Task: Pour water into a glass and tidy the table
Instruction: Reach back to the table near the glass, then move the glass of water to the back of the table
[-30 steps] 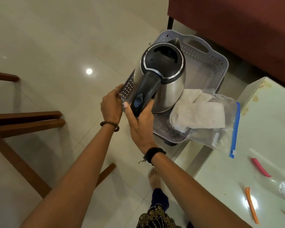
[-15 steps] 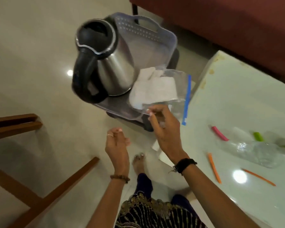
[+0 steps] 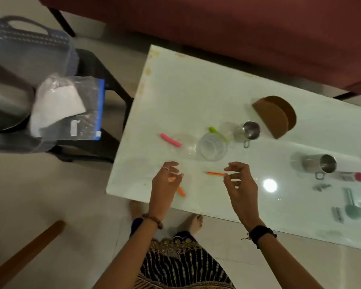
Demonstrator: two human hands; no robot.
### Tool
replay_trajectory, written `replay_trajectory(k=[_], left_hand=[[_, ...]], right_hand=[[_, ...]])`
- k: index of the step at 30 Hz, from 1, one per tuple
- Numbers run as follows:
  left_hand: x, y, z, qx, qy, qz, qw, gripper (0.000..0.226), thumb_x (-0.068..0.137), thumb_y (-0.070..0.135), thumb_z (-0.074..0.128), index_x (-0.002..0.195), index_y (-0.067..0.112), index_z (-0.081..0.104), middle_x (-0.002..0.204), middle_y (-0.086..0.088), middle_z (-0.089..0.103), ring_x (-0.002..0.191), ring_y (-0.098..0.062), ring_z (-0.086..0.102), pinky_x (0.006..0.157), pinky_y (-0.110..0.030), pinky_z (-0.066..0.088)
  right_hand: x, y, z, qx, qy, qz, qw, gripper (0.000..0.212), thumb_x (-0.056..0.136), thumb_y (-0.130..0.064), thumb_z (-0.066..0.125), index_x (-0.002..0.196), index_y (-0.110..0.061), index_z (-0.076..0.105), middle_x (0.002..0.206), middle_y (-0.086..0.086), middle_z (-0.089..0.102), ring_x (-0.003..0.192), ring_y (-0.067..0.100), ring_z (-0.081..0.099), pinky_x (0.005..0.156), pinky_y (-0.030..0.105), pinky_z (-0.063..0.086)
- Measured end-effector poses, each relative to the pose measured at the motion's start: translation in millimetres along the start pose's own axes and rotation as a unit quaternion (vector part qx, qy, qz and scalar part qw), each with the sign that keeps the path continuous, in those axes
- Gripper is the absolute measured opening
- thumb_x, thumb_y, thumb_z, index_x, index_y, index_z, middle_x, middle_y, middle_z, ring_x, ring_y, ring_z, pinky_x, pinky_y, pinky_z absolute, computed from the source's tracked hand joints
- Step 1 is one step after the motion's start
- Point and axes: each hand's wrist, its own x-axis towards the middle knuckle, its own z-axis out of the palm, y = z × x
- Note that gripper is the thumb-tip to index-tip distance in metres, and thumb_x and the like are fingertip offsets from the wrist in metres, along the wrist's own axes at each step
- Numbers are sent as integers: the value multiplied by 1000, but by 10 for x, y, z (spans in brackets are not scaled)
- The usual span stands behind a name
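A clear glass (image 3: 212, 147) stands near the middle of the white table (image 3: 175, 88). My left hand (image 3: 166, 181) and my right hand (image 3: 239, 182) hover over the table's near edge, both empty with fingers apart. An orange strip (image 3: 215, 173) lies between them, and a second orange strip (image 3: 181, 191) sits partly under my left hand. A pink strip (image 3: 171, 139) and a green one (image 3: 217, 133) lie beside the glass. The steel kettle (image 3: 4, 101) rests in the grey basket (image 3: 29, 51) at the far left, blurred.
A zip bag holding white cloth (image 3: 71, 107) hangs over the basket, which sits on a black stand (image 3: 104, 80). Two steel mugs (image 3: 247, 131) (image 3: 319, 165), a brown holder (image 3: 276, 116) and small items lie on the table's right. A maroon sofa (image 3: 238, 28) runs behind.
My right hand let go of the kettle, which now rests in the basket. Both hands moved right from the basket to the table, and the view swung right with them.
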Motion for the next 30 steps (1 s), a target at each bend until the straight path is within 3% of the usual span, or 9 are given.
replay_trajectory(k=[2,5,7,10,14,17,19,25,30], left_hand=[[161,-16,158,17,-38,4,999,44,78,5,68,114,22,50,108,1,56,98,-15,55,72,-6,44],[420,-68,305,61,-90,35,993,74,73,3,73,134,20,36,132,10,39,119,-11,42,94,-19,37],[585,-93,382,75,-128,65,987,90,69,5,77,140,25,24,139,14,28,129,-5,30,104,-16,27],[793,-95,474,84,-163,98,978,102,63,9,82,139,31,17,141,13,27,130,-1,26,100,-3,23],[968,-51,599,94,-176,123,972,101,63,10,83,140,26,20,136,10,34,127,-1,33,98,-2,28],[1011,9,632,94,-165,136,972,94,59,11,83,132,33,29,125,16,44,113,-2,46,87,3,34],[1002,44,620,124,-155,151,969,88,58,14,83,121,44,30,113,27,46,102,-1,51,78,3,37],[828,280,712,170,-145,147,964,88,56,19,85,124,41,35,104,39,44,91,11,52,76,-5,42],[603,711,1074,178,-158,169,956,90,54,29,84,109,71,27,99,52,47,95,20,51,75,0,43]], right_hand=[[92,225,-109,13,-25,30,999,42,84,-10,64,110,-35,42,109,-8,59,87,3,59,69,11,47],[315,446,-99,51,-85,60,993,60,77,-13,74,119,-32,36,120,-6,51,104,4,54,78,15,46],[476,507,-30,79,-125,61,987,69,72,-18,80,120,-40,35,124,-16,46,111,-4,47,84,14,42],[705,498,90,121,-165,27,979,79,67,-17,83,121,-48,34,126,-39,36,115,-14,42,86,12,42],[938,505,201,148,-205,-1,967,94,65,-11,84,138,-29,28,145,-17,33,127,2,41,90,22,50],[994,551,221,121,-199,-14,972,93,64,-13,84,136,-31,28,143,-23,34,127,4,42,93,30,49],[996,557,214,115,-189,-18,975,89,63,-18,84,131,-39,31,136,-30,38,122,1,45,87,28,51],[920,457,-72,126,-171,-48,976,88,62,-27,82,129,-52,30,134,-31,40,122,1,46,82,24,56],[892,352,-733,101,-157,-58,981,85,61,-40,80,125,-56,26,123,-37,43,115,-4,48,77,12,52]])
